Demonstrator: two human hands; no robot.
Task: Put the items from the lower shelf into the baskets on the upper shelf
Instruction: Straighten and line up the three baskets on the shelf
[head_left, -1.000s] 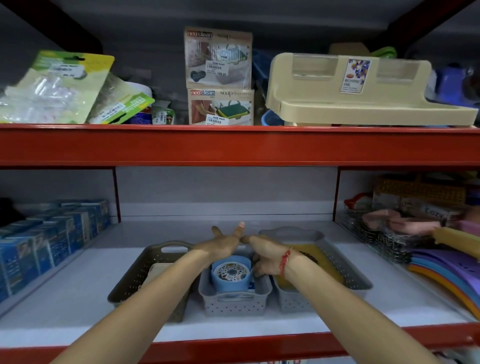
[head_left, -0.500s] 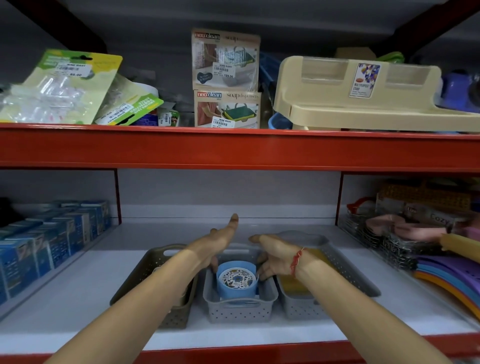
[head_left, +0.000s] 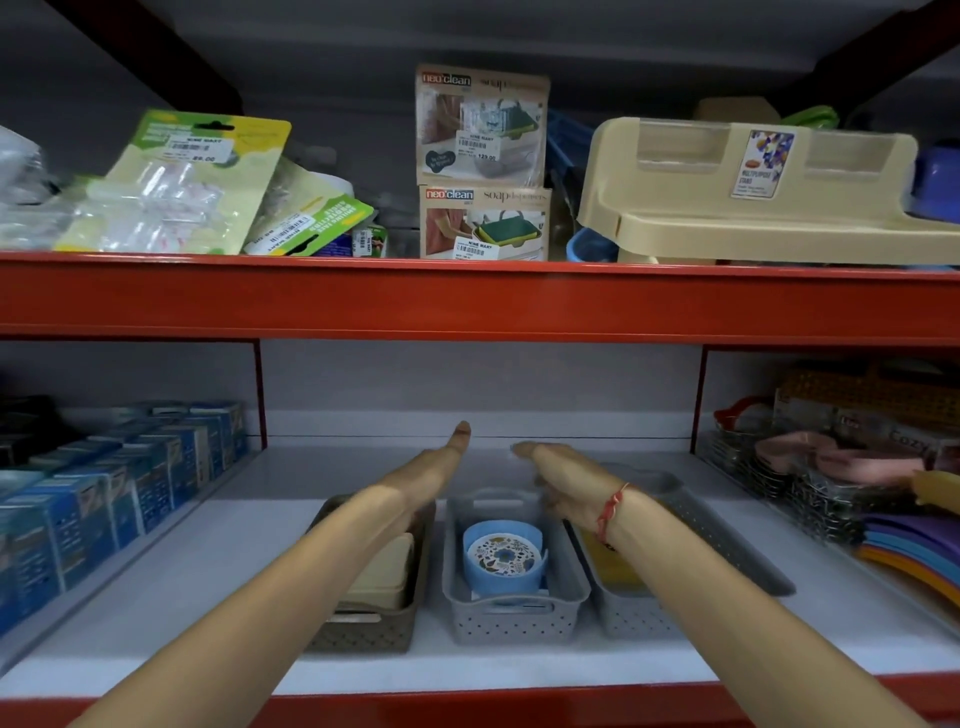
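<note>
Three baskets stand side by side on the white shelf board. The brown basket (head_left: 371, 631) on the left holds a beige item (head_left: 382, 577). The grey middle basket (head_left: 511, 621) holds a blue round container (head_left: 503, 558) with a patterned lid. The grey right basket (head_left: 727, 551) holds something yellow (head_left: 610, 564). My left hand (head_left: 436, 465) hovers flat over the brown basket's far end, fingers stretched forward, holding nothing. My right hand (head_left: 563, 475) hovers over the gap between the middle and right baskets, fingers loosely curved, empty; a red thread circles its wrist.
Blue boxes (head_left: 104, 499) fill the left of this shelf. Wire racks with pink items (head_left: 831, 467) and coloured mats (head_left: 919, 551) fill the right. The red beam (head_left: 467, 299) above carries soap dispenser boxes (head_left: 483, 171), packets (head_left: 182, 187) and a beige stand (head_left: 753, 192).
Both hands have lifted off the middle basket and moved apart a little, the left one stretching forward. The blue container stays in the basket. The view has shifted slightly.
</note>
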